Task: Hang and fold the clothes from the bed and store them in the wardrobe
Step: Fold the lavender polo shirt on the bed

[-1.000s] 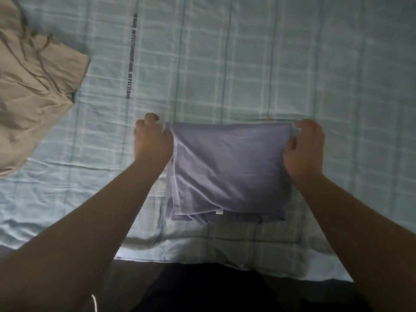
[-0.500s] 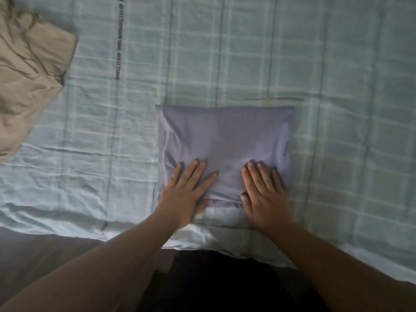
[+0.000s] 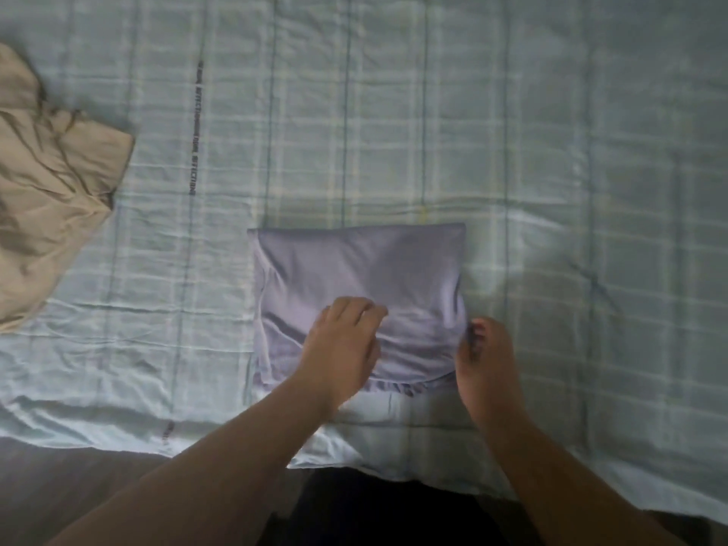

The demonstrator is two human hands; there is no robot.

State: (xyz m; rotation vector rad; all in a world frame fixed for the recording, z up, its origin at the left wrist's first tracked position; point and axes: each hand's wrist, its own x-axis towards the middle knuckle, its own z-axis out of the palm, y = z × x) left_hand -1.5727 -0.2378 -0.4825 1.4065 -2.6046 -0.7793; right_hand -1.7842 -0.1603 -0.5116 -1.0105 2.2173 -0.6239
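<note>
A lavender garment [image 3: 354, 266], folded into a rectangle, lies on the bed near its front edge. My left hand [image 3: 342, 344] sits on the garment's lower middle with fingers curled into the cloth, and creases gather around the fingertips. At the lower right edge of the garment, my right hand [image 3: 488, 360] has its fingers bent and pinches the cloth there. Motion blur hides the exact finger positions.
The bed wears a pale green checked sheet [image 3: 551, 171]. A crumpled beige garment [image 3: 43, 183] lies at the left edge of the bed. Dark floor [image 3: 59, 478] shows below the bed's front edge at the lower left.
Both hands pressed flat on the garment's near edge half a second ago. Now the fingers are curled. The right hand has shifted to the right edge, and the cloth is more creased.
</note>
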